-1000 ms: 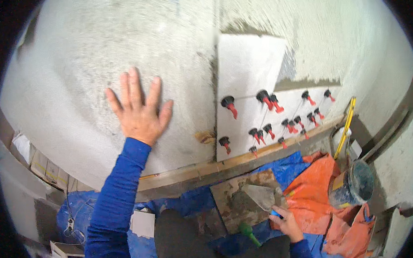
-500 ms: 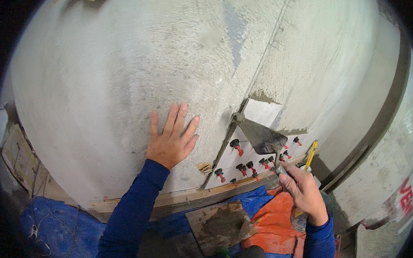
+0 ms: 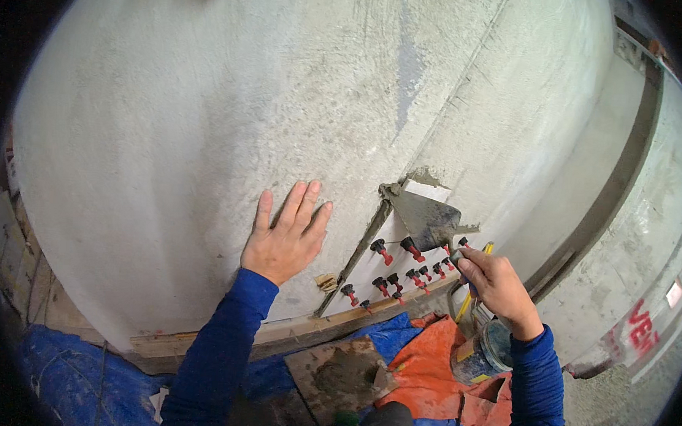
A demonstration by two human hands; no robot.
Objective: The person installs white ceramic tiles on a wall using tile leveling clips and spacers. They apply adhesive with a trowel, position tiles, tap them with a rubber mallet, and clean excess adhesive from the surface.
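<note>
My left hand [image 3: 285,237] lies flat on the grey rendered wall [image 3: 208,116], fingers spread, holding nothing. My right hand [image 3: 494,280] grips the handle of a pointed trowel [image 3: 424,217] whose blade, smeared with grey mortar, is pressed against the top corner of a white wall tile [image 3: 423,247]. Several red and black levelling clips [image 3: 403,265] stick out of the tile joints just below the blade. A band of wet mortar [image 3: 358,256] runs down the tile's left edge.
A wooden batten [image 3: 275,336] runs along the wall's foot. Below it lie blue [image 3: 59,383] and orange [image 3: 437,369] sheets, a board with a heap of mortar [image 3: 341,377], a bucket [image 3: 483,356] and a yellow level [image 3: 475,283].
My right hand has come up from the mortar board with the loaded trowel and set its blade against the tile's top. The view has tilted upward. My left hand stays on the wall.
</note>
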